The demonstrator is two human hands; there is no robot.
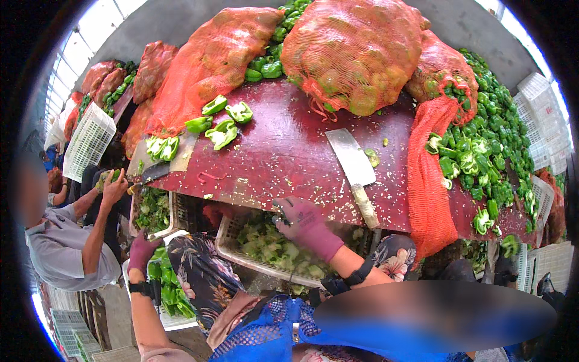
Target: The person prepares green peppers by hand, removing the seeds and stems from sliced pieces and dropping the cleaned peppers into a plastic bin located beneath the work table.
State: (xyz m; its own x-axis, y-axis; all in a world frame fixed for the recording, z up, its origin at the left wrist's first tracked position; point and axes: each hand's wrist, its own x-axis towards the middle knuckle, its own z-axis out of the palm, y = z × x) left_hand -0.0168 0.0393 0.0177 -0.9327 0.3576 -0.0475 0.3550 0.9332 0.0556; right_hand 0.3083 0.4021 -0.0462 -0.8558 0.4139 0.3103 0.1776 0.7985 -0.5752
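Observation:
My left hand [143, 252], in a purple glove, hangs beside a white basket [180, 326] of green peppers [170, 286]; its visible fingers look apart, with nothing seen in them. In the same kind of glove, my right hand [301, 227] is over the near table edge, above a crate [226, 244] of pale green pepper scraps [280, 250]. Its dark-tipped fingers are slightly bent and apart, and I make out nothing between them. A cleaver [351, 158] lies flat on the dark red table [265, 130], its worn handle toward me. Cut pepper halves [223, 134] rest farther left.
Large red mesh sacks [356, 57] stand along the table's far side. A heap of green peppers [497, 130] covers its right, beside a draped red mesh bag [429, 187]. At left, a co-worker [72, 247] holds a pepper near a knife [155, 172]. Seeds are scattered about.

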